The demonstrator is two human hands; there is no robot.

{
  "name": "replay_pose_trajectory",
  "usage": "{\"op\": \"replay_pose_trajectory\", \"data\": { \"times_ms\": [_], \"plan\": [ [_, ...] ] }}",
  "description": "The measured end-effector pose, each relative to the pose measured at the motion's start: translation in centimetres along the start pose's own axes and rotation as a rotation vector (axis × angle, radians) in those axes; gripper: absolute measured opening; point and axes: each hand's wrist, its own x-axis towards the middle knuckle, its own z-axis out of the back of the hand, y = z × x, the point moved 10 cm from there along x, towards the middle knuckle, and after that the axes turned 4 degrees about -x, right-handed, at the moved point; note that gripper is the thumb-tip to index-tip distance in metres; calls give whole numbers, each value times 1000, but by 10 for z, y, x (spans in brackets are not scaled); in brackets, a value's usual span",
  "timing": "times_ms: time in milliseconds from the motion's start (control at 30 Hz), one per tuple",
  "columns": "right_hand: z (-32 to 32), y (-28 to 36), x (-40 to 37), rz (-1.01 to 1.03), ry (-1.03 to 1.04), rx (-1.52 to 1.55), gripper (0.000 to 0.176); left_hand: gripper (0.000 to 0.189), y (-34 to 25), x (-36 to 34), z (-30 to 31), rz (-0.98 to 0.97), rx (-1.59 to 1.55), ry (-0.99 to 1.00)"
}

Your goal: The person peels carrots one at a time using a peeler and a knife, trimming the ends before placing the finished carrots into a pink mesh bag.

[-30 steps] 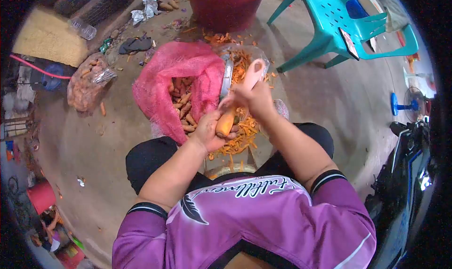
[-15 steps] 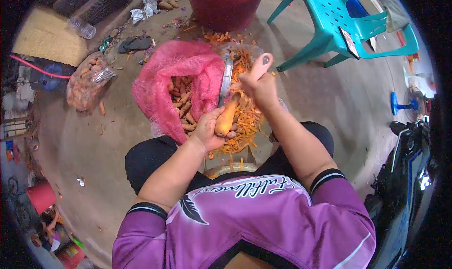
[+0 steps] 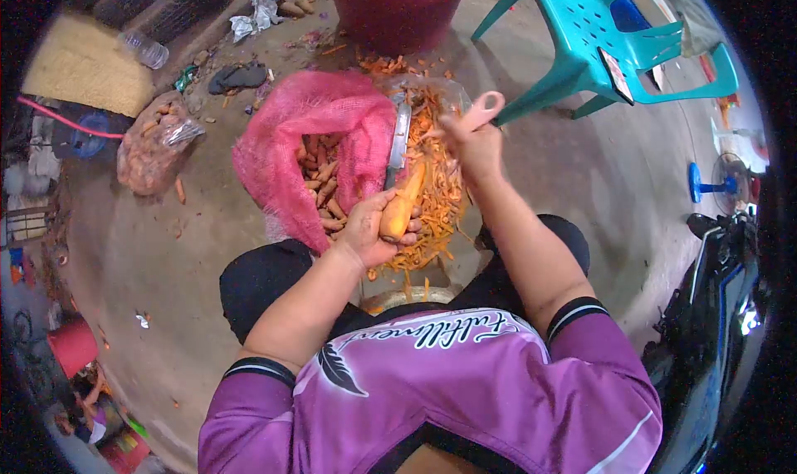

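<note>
My left hand (image 3: 369,227) is wrapped round a peeled orange-yellow sweet potato (image 3: 403,208), its narrow end pointing up and away. In my right hand (image 3: 476,154) is a pink peeler (image 3: 484,111), gripped by the handle, apart from the sweet potato; its blade is hard to make out. A knife (image 3: 399,138) with a dark handle lies just beyond the sweet potato. Below my hands spreads a heap of orange peelings (image 3: 444,204). Unpeeled sweet potatoes (image 3: 320,163) show inside the pink mesh sack (image 3: 274,158) on the left.
A large red tub (image 3: 398,13) stands ahead, and a teal plastic chair (image 3: 581,38) at the front right. A clear bag of roots (image 3: 154,154) sits on the floor at left. To the right are a small blue fan (image 3: 714,183) and a motorcycle (image 3: 718,300).
My right hand has shifted slightly right with the peeler, away from the sweet potato. The dark tip seen on the sweet potato before now shows orange. My left hand stays nearly in place.
</note>
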Motion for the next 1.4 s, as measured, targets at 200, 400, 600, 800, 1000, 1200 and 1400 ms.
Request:
{"op": "replay_pose_trajectory", "data": {
  "times_ms": [200,400,600,800,1000,1200,1400],
  "plan": [
    [-34,33,-49,69,235,210,16,30,-19,1,8,-117,37,-91],
    [-32,11,-38,102,160,-177,18,29,-4,2,9,-36,-20,-41],
    [-13,19,-19,64,67,147,17,27,-10,1,0,-65,46,-50],
    [-52,26,-64,138,320,-52,17,25,-11,-2,3,-105,17,-113],
    [3,-1,1,12,-40,122,20,32,-4,-1,-2,-34,10,0],
    [-74,23,-85,32,566,219,19,29,-17,-10,-5,-196,80,-263],
    [0,-2,6,43,-28,102,16,26,-3,-1,-2,-1,-14,45]
  ]
}}
